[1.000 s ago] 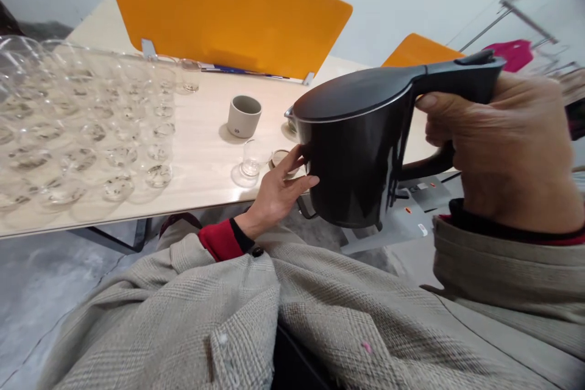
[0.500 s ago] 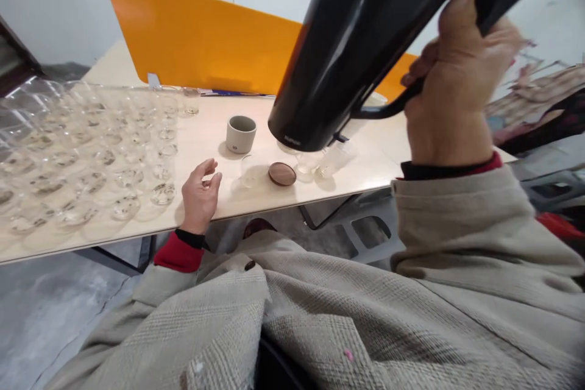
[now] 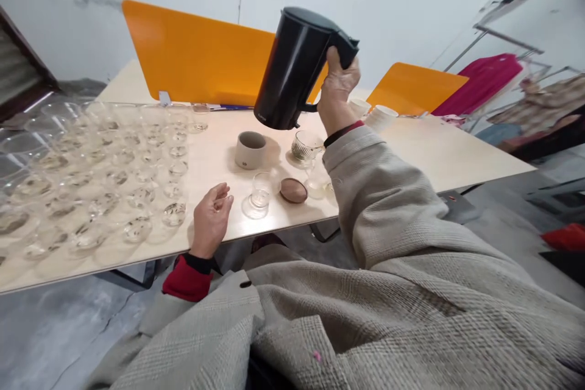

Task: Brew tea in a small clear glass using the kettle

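My right hand (image 3: pixel 337 86) grips the handle of a black electric kettle (image 3: pixel 292 67), held tilted in the air above a small glass pitcher with a strainer (image 3: pixel 305 146). A beige ceramic cup (image 3: pixel 250 149) stands just left of the kettle's base. My left hand (image 3: pixel 211 217) rests at the table's near edge, fingers loosely curled and holding nothing, next to a small clear glass (image 3: pixel 260 193). A round brown lid (image 3: pixel 293 190) lies right of that glass.
Several rows of small clear glass cups (image 3: pixel 109 177) cover the left of the pale wooden table (image 3: pixel 434 152). An orange divider panel (image 3: pixel 196 55) stands at the back. White cups (image 3: pixel 381 116) sit beyond my right arm. Clothes racks stand far right.
The kettle has gone from close to my chest out over the table and now tilts above the glass pitcher. My left hand let go of its body and rests on the table edge.
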The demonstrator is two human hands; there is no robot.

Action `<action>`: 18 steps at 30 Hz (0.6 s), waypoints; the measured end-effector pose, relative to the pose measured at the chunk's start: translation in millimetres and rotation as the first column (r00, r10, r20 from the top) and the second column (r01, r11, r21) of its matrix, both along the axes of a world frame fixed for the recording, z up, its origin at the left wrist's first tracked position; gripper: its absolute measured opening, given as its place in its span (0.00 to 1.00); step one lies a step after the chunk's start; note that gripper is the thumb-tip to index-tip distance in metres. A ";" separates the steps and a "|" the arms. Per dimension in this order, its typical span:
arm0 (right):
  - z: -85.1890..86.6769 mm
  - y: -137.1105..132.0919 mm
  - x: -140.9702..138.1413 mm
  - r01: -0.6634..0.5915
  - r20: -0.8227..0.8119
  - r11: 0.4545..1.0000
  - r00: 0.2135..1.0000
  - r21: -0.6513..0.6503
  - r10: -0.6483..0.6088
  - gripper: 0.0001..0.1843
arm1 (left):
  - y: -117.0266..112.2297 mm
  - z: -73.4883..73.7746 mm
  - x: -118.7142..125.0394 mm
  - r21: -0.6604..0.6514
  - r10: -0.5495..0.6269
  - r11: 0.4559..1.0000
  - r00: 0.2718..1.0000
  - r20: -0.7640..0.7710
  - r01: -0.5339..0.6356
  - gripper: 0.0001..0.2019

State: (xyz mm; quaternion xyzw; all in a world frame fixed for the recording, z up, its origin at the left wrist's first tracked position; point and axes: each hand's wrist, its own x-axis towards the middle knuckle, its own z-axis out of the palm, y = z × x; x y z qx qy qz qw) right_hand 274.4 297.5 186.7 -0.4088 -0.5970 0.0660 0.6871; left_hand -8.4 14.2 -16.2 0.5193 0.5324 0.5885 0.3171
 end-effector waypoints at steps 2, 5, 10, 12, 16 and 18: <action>-14.7 4.7 -7.7 0.112 -0.080 0.993 0.991 0.023 -0.110 0.37 | -1.8 1.3 0.4 -0.003 0.000 1.000 1.000 -0.005 0.000 0.22; -32.4 7.6 -13.5 0.178 -0.008 0.982 0.984 -0.056 -0.178 0.38 | -4.8 4.2 0.6 -0.016 -0.010 1.000 1.000 -0.029 0.009 0.21; -52.3 9.5 -16.7 0.214 0.158 0.972 0.967 -0.094 -0.197 0.31 | -7.4 7.2 1.0 -0.023 -0.014 1.000 0.999 -0.051 0.013 0.20; -59.8 12.1 -17.2 0.187 0.129 0.979 0.976 -0.086 -0.176 0.30 | -8.1 7.8 1.3 -0.025 -0.013 1.000 0.998 -0.059 0.011 0.20; -75.5 17.5 -14.9 0.155 0.006 0.981 0.988 -0.121 -0.155 0.28 | -8.9 8.5 1.4 -0.033 -0.019 0.999 0.997 -0.070 0.017 0.19; -81.6 18.3 -11.9 0.171 0.008 0.974 0.985 -0.147 -0.171 0.28 | -9.0 8.9 1.3 -0.035 -0.024 0.999 0.997 -0.072 0.021 0.19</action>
